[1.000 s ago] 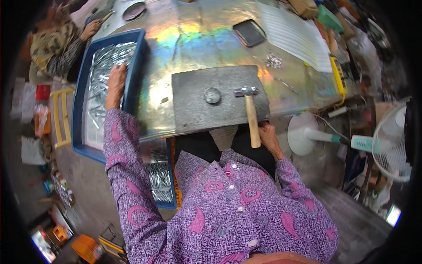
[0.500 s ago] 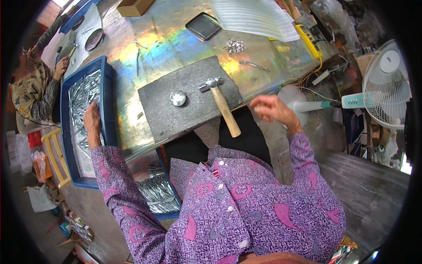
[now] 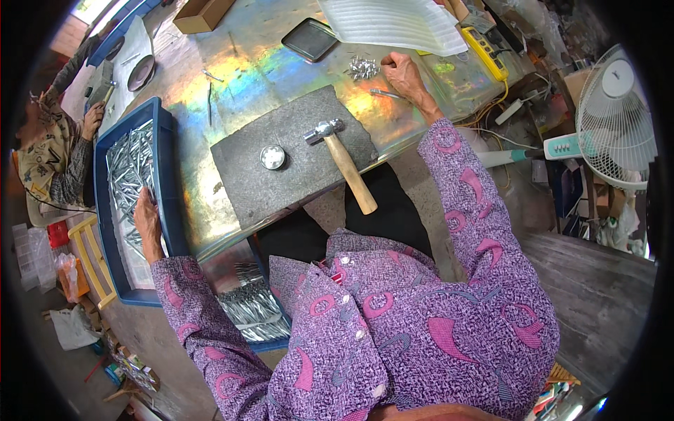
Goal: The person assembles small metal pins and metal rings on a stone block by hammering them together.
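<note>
My left hand (image 3: 146, 216) is inside the blue bin (image 3: 173, 203), over a heap of thin silvery metal rods (image 3: 133, 165). Its fingers are bent together, and what they hold is hidden. Across the table my right hand (image 3: 405, 77) reaches to the edge of a small pile of shiny metal pieces (image 3: 362, 68), its fingertips pinched; anything between them is too small to make out. A ball-peen hammer (image 3: 347, 168) lies on the dark stone slab (image 3: 260, 189), its wooden handle jutting past the near edge. Left of the hammer stands a small round metal container (image 3: 273, 157) with pale contents.
A black tray (image 3: 309, 40), white foam sheet (image 3: 393, 24) and yellow power strip (image 3: 484, 52) lie at the back. Below the table edge sits another bin of rods (image 3: 254, 312). A white fan (image 3: 614, 116) stands right; a co-worker's hand (image 3: 93, 121) shows at left.
My right hand has moved from the table's near edge, away from me, to the pile of small metal pieces, its fingers closing. The left hand has shifted slightly nearer within the bin.
</note>
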The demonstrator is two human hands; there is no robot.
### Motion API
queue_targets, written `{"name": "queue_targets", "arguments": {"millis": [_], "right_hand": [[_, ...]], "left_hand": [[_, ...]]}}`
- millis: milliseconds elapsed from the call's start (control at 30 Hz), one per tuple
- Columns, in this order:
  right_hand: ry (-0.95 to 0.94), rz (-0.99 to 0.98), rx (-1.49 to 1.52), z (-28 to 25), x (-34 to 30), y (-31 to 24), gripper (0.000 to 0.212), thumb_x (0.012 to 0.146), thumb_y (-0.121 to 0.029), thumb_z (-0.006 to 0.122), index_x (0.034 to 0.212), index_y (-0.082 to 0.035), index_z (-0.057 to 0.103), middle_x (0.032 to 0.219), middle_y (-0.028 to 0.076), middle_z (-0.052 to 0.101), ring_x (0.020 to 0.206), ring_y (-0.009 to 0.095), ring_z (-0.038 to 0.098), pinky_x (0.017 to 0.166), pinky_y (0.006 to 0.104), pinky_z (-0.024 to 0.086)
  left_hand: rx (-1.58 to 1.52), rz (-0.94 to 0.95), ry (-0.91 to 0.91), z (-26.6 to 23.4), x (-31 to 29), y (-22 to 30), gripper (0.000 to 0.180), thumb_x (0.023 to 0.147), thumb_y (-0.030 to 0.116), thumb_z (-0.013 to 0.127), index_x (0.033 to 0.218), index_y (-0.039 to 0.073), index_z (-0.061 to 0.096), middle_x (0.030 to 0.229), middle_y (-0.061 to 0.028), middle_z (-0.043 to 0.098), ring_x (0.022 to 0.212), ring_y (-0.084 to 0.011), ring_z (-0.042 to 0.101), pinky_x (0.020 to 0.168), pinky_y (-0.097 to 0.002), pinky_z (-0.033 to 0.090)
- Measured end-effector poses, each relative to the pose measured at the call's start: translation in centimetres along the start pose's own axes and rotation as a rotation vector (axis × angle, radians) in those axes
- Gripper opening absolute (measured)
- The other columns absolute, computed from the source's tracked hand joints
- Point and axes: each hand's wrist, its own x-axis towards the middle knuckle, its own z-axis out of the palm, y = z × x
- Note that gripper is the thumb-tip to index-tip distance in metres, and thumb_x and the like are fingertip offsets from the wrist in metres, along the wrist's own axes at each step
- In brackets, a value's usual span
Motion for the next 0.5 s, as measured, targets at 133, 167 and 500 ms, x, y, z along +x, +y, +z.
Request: {"name": "queue_targets", "arguments": {"millis": [133,167,500], "right_hand": [[0.011,0.091,-0.039,1.1,0.4,0.4,0.020,0.073,-0.015,0.058,0.085,0.001,0.063,0.079,0.013,0.066,0.072,0.022,0.063,0.067,0.0318,0.049],[0.009,0.090,-0.041,1.2,0.3,0.5,0.020,0.073,-0.015,0.058,0.085,0.001,0.063,0.079,0.013,0.066,0.072,0.022,0.063,0.067,0.0318,0.049],[0.079,0.163,-0.036,1.3,0.0,0.0,0.019,0.071,-0.016,0.060,0.082,-0.001,0.064,0.076,0.012,0.065,0.071,0.022,0.063,0.066,0.0311,0.049]], "left_hand": [[0.013,0.203,0.217,-0.2,-0.9,2.1,0.036,0.082,0.013,0.054,0.116,0.006,0.047,0.099,-0.0174,0.060,0.086,-0.0358,0.058,0.072,-0.0436,0.044],[-0.081,0.128,0.180,-0.5,-1.0,2.6,0.036,0.081,0.016,0.056,0.114,0.006,0.048,0.097,-0.0176,0.060,0.086,-0.0356,0.058,0.071,-0.0430,0.044],[-0.178,-0.104,-0.056,-3.2,-2.0,5.3,0.060,0.072,0.025,0.069,0.123,0.000,0.047,0.117,-0.0190,0.054,0.110,-0.0309,0.052,0.091,-0.0354,0.040]]}}
